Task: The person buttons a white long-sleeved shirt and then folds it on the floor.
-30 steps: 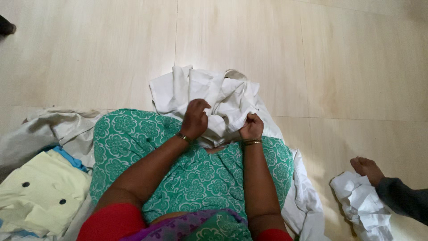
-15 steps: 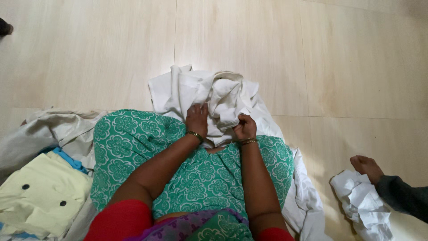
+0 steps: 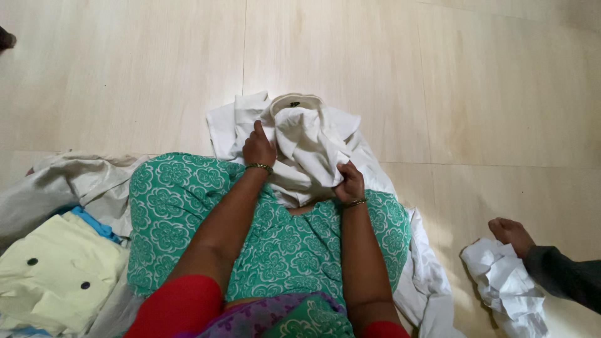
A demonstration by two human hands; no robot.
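A crumpled white shirt lies on the tiled floor just beyond my knees, its collar turned up at the far side. My left hand grips the shirt's cloth near the collar on the left. My right hand pinches a fold of the same shirt lower on the right. Both wrists wear thin bangles. My lap is covered in green patterned cloth.
A pile of clothes lies at my left: a pale yellow garment with dark buttons over blue and grey-white cloth. At the right edge another person's hand rests on a crumpled white cloth. Pale floor tiles stretch ahead.
My left hand moved up and away from me along the shirt toward the collar. The collar has been pulled up into view. My right hand shifted slightly toward me, still gripping cloth.
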